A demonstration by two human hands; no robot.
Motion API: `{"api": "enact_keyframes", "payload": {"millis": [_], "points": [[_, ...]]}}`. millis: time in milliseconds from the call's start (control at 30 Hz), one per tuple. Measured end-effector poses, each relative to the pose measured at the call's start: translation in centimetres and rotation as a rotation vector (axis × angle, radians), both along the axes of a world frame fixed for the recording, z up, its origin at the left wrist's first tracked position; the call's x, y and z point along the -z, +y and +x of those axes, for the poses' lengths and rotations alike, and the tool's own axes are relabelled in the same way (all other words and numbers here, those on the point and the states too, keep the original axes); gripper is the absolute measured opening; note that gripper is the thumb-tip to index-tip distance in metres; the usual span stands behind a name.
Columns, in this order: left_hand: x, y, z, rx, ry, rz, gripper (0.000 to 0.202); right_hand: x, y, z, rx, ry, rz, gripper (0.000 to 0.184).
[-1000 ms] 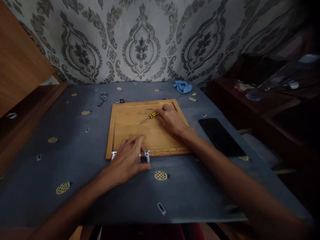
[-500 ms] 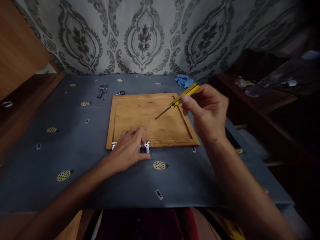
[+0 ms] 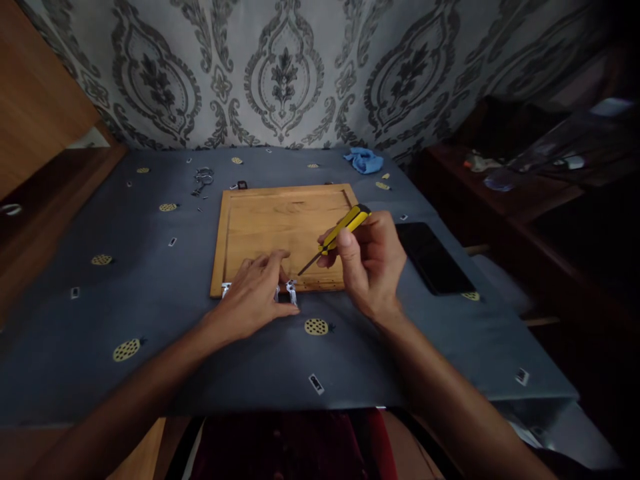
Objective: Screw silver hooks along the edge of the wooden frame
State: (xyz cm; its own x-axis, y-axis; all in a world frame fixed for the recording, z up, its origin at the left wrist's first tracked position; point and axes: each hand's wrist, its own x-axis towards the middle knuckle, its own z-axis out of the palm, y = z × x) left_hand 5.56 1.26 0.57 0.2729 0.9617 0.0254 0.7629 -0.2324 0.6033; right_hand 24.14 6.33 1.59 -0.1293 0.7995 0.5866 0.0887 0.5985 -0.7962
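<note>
A framed wooden panel (image 3: 280, 220) lies flat on the cloth-covered table. My left hand (image 3: 253, 290) rests over its near edge, thumb below and fingers above, gripping a silver metal hinge (image 3: 291, 292) whose middle is hidden under the hand. Another shiny metal part (image 3: 227, 288) shows at the panel's near left corner. In my right hand (image 3: 373, 260), a yellow and black screwdriver (image 3: 345, 230) is held between thumb and fingers. Its tip points down and left, close to the hinge's right end; whether it touches is unclear. Small dark holes line the panel's edge right of the hinge.
A black phone (image 3: 435, 259) lies right of my right hand. Behind the panel are a crumpled blue cloth (image 3: 364, 160) and loose small metal pieces (image 3: 203, 179). Wooden furniture (image 3: 45, 100) borders the left side, and a patterned curtain (image 3: 285, 73) hangs at the back.
My right hand has brought the screwdriver down and left, so its tip is now near the hinge. The phone has come into fuller view. My left hand stays in place.
</note>
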Motion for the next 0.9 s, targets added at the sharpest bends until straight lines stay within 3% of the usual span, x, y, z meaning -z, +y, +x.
{"api": "enact_keyframes", "payload": {"millis": [233,900], "points": [[-0.1,0.0,0.2,-0.007,0.016,0.023,0.078,0.5,-0.2,-0.4,-0.032,-0.108,-0.056,0.031],[-0.2,0.0,0.2,-0.01,0.043,0.014,0.075,1.5,0.3,-0.6,-0.111,-0.081,-0.053,0.028]]}}
